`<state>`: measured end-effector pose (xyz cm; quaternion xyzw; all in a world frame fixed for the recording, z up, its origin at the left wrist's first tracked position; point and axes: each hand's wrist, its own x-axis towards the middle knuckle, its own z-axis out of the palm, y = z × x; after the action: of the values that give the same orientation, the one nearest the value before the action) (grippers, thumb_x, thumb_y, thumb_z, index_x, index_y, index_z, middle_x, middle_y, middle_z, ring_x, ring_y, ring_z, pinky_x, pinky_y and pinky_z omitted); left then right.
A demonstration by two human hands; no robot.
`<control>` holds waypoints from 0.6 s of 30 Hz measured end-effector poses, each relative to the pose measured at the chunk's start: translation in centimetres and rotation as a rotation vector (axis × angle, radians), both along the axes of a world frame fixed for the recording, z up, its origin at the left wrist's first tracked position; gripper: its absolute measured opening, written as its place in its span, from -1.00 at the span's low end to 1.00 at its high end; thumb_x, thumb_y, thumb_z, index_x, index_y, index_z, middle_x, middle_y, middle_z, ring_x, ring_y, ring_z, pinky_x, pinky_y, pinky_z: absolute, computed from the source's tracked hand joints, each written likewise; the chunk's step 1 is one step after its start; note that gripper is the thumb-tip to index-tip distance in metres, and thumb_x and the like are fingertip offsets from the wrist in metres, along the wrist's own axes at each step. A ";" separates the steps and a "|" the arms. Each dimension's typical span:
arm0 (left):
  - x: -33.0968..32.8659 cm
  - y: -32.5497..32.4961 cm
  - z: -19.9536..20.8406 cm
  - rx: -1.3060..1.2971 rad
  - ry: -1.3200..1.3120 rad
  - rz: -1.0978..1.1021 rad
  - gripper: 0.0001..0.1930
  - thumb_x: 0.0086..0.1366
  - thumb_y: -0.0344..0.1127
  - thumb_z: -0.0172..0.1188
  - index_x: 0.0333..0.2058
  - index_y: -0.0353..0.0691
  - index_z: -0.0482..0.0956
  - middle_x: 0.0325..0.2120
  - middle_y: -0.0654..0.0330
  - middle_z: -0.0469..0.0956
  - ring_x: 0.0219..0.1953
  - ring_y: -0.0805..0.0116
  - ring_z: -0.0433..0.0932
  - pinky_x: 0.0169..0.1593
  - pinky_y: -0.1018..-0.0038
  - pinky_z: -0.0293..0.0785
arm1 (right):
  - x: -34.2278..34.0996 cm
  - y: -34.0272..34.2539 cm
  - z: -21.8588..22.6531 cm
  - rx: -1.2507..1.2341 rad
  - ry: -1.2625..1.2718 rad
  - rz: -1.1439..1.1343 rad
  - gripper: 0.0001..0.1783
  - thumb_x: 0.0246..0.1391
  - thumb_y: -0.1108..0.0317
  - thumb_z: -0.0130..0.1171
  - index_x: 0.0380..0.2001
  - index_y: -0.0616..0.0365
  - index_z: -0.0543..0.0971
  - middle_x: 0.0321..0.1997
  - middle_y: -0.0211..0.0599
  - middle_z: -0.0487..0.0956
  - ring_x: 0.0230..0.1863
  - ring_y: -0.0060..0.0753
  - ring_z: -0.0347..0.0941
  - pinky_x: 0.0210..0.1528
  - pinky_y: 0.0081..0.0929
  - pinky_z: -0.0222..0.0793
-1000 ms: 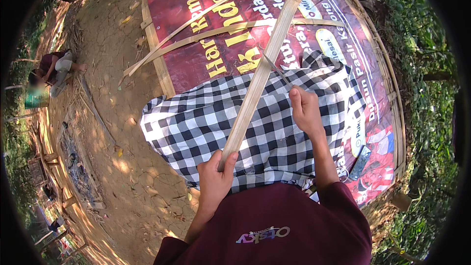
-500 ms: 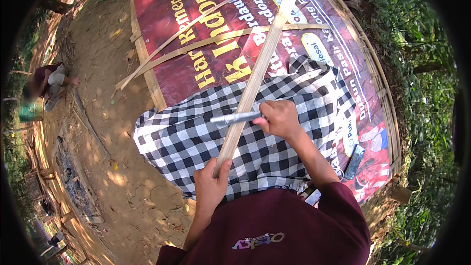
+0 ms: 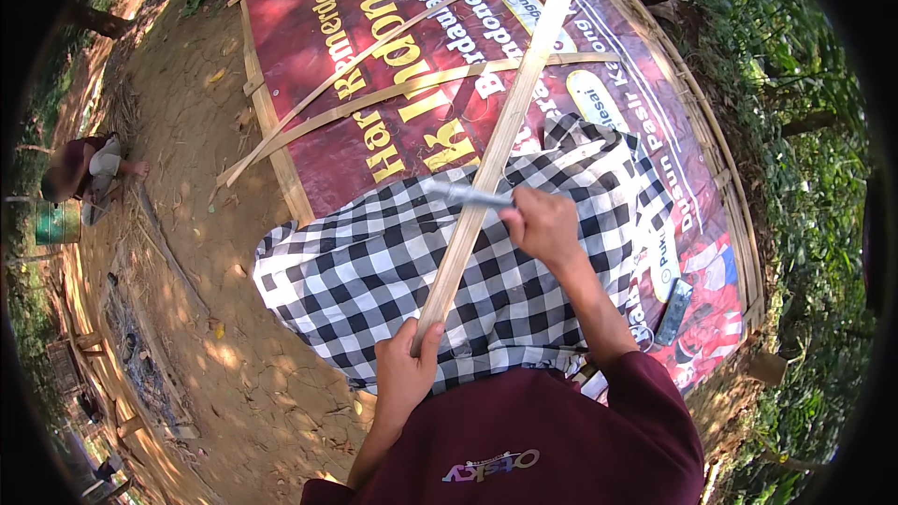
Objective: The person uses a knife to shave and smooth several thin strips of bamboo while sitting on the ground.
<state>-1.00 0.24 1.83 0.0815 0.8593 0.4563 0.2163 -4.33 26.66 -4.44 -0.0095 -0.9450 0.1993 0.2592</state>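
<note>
The scene is lit by bright daylight, and the bare ground (image 3: 271, 318) is dappled with sun patches and shadow. The wooden strip (image 3: 497, 157) is lit most strongly at its far end. The blade (image 3: 488, 197) is blurred. Straight edges are bent toward the blacked-out corners.

A long, pale bamboo strip (image 3: 500, 140) slants up rightward, a blurred grey knife (image 3: 471, 195) crossing its middle.
</note>
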 end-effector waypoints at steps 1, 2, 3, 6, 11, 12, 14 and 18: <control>0.1 0.2 0.4 0.002 0.008 -0.018 -0.60 0.30 -0.17 0.17 -0.61 -0.31 0.33 -0.84 0.12 0.27 -0.79 0.51 0.26 -0.67 0.46 0.15 | -1.1 3.9 -0.4 0.050 0.008 -0.215 -0.55 0.09 -0.03 0.12 -0.65 0.07 0.36 -0.75 -0.30 0.38 -0.74 -0.16 0.38 -0.70 -0.33 0.24; 0.2 0.5 0.7 0.006 0.020 -0.035 -0.60 0.30 -0.17 0.18 -0.61 -0.31 0.33 -0.85 0.12 0.27 -0.79 0.51 0.26 -0.67 0.46 0.15 | -1.2 5.8 -0.9 0.155 0.040 -0.235 -0.60 0.13 0.07 0.11 -0.63 0.10 0.37 -0.75 -0.24 0.39 -0.74 -0.13 0.37 -0.69 -0.28 0.22; 0.3 0.5 0.6 0.019 0.011 -0.028 -0.60 0.30 -0.17 0.18 -0.61 -0.31 0.33 -0.85 0.13 0.27 -0.79 0.51 0.25 -0.67 0.46 0.15 | -1.5 5.7 -0.9 0.063 0.037 -0.279 -0.61 0.14 0.10 0.10 -0.62 0.11 0.37 -0.75 -0.23 0.38 -0.74 -0.11 0.37 -0.69 -0.27 0.22; 0.7 -0.1 -0.2 0.046 -0.020 -0.001 -0.59 0.31 -0.17 0.16 -0.61 -0.32 0.33 -0.85 0.16 0.27 -0.78 0.55 0.23 -0.68 0.47 0.15 | -1.4 4.1 0.1 -0.146 0.033 -0.256 -0.64 0.20 0.18 0.04 -0.60 0.16 0.37 -0.78 -0.17 0.34 -0.73 -0.06 0.34 -0.66 -0.21 0.18; 0.0 0.2 -0.5 0.052 -0.037 0.039 -0.59 0.31 -0.18 0.16 -0.61 -0.33 0.32 -0.85 0.16 0.25 -0.76 0.59 0.18 -0.68 0.47 0.13 | 0.3 0.7 0.5 -0.328 -0.073 -0.086 -0.64 0.18 0.19 0.06 -0.62 0.15 0.34 -0.77 -0.18 0.33 -0.73 -0.06 0.32 -0.66 -0.23 0.16; -0.1 0.2 -0.4 0.041 -0.029 0.032 -0.59 0.31 -0.17 0.16 -0.61 -0.33 0.32 -0.85 0.16 0.25 -0.76 0.58 0.18 -0.68 0.47 0.13 | 0.8 0.0 0.6 -0.343 -0.099 -0.040 -0.64 0.17 0.19 0.07 -0.62 0.15 0.34 -0.77 -0.18 0.34 -0.73 -0.06 0.32 -0.66 -0.23 0.16; 0.1 -0.2 -0.5 0.014 -0.036 0.023 -0.59 0.31 -0.17 0.16 -0.61 -0.33 0.32 -0.84 0.16 0.25 -0.76 0.58 0.18 -0.68 0.47 0.12 | 1.4 -1.4 1.1 -0.326 -0.084 0.059 -0.63 0.15 0.17 0.09 -0.62 0.15 0.34 -0.75 -0.19 0.35 -0.73 -0.07 0.33 -0.66 -0.23 0.18; 0.1 0.2 -0.5 0.022 -0.041 0.017 -0.59 0.31 -0.17 0.16 -0.61 -0.32 0.31 -0.84 0.15 0.25 -0.77 0.56 0.18 -0.68 0.47 0.12 | 1.2 -1.6 1.6 -0.144 -0.089 0.171 -0.58 0.09 0.02 0.13 -0.62 0.10 0.37 -0.73 -0.27 0.36 -0.74 -0.11 0.35 -0.68 -0.26 0.22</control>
<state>-0.92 0.43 1.37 0.0674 0.8501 0.4693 0.2293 -3.10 25.07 -2.82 0.0439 -0.9362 0.2874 0.1975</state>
